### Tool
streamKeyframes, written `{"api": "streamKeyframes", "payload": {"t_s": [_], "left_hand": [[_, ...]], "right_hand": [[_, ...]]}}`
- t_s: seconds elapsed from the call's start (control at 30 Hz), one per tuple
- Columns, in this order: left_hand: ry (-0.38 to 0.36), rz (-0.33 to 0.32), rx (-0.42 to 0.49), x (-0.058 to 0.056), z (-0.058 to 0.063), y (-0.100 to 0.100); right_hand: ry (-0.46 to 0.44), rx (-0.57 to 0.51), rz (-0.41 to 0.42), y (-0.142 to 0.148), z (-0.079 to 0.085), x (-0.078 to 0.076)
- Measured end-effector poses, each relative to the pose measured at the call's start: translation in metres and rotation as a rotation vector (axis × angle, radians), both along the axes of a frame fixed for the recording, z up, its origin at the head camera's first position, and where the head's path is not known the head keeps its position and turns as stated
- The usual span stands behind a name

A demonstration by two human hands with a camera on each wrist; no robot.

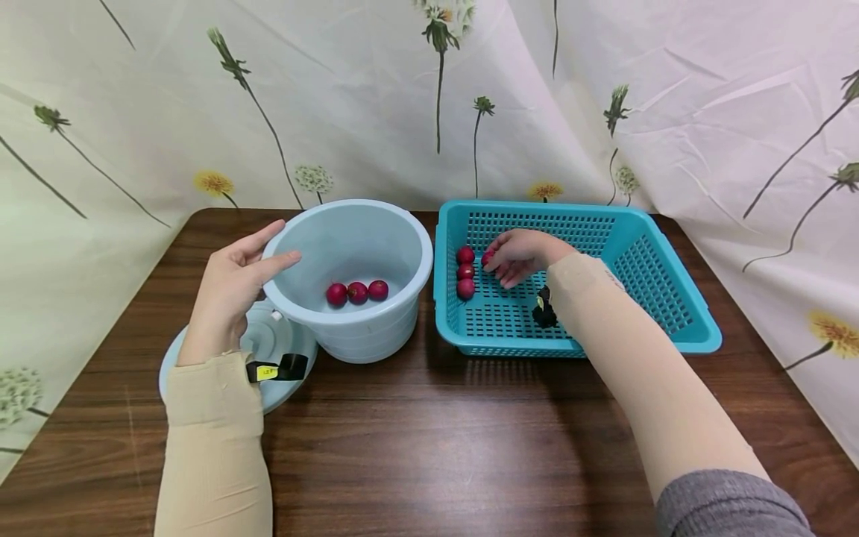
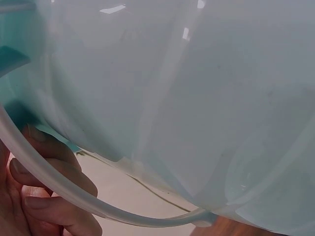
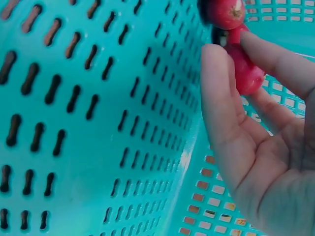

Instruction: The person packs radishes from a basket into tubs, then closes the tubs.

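White fabric backdrop with a dandelion print (image 1: pixel 376 97): stands along the far side. Dark brown wood-grain worktop (image 1: pixel 429 447): carries all containers. Teal rectangular plastic basket with perforated walls and base (image 1: pixel 671 298): right of centre, far part of the worktop. Pale blue round plastic bucket (image 1: pixel 365 335): upright, just left of the basket. Pale blue round plastic lid (image 1: pixel 287 343): flat on the worktop, at the near left of the bucket, partly covered by the left wrist.

Left hand (image 1: pixel 231 280): at the left rim of the bucket; the thumb lies over the rim, the other fingers on the outer side, holding it. Right hand (image 1: pixel 523 253): inside the basket; its fingers are bent nearly closed around a small, round, red radish (image 3: pixel 246 71), at the left part of the basket.

Three loose red radishes (image 1: pixel 466 272) lie in the basket in a near-to-far row, between its left wall and the right hand. Three bucket radishes (image 1: pixel 358 292), also red, lie side by side on the bucket floor.
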State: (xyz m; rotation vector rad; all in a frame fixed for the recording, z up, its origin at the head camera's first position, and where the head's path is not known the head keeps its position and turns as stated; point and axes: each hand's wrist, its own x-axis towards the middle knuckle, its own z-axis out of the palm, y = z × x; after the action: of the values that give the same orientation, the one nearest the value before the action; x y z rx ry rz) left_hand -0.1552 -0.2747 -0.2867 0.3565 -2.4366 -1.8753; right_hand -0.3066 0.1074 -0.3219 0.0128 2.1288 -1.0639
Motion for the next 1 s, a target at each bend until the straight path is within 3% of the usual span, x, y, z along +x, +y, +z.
{"api": "streamKeyframes", "payload": {"t_s": [0.67,0.9,1.0], "left_hand": [[0.006,-0.004,0.037,-0.001,-0.001,0.000],[0.012,-0.023,0.153,0.000,0.000,-0.002],[0.024,-0.024,0.139,0.000,0.001,-0.001]], "right_hand": [[-0.005,-0.230,0.027,-0.002,0.025,0.004],[0.003,-0.311,0.028,-0.005,0.034,0.007],[0.014,-0.355,0.029,-0.007,0.040,0.009]]}}
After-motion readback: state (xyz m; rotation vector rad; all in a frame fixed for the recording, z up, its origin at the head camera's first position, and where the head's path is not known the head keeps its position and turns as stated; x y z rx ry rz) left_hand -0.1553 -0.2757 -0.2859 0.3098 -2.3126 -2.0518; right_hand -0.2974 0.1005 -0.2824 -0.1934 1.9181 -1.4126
